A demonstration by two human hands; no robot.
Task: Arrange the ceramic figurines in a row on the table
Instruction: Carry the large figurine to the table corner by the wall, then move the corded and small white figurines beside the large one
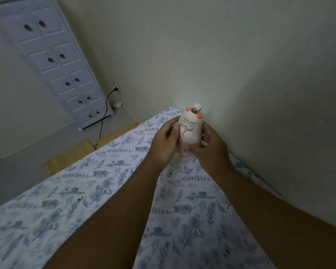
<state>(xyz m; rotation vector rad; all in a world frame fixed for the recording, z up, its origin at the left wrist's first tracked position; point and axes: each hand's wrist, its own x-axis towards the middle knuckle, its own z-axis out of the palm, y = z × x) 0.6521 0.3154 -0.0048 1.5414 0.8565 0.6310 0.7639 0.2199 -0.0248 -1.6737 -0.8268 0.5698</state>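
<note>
A white ceramic figurine with closed eyes, orange-red flowers and a brown knot on its head stands upright above the far end of the table, close to the wall. My left hand grips its left side and my right hand grips its right side and lower front. Its base is hidden behind my fingers, so I cannot tell whether it touches the cloth. No other figurine is in view.
The table wears a white cloth with blue leaf prints and runs along the wall on the right. A white cabinet with several drawers stands far left, with a black cable plugged in beside it. Wooden boards lie on the floor.
</note>
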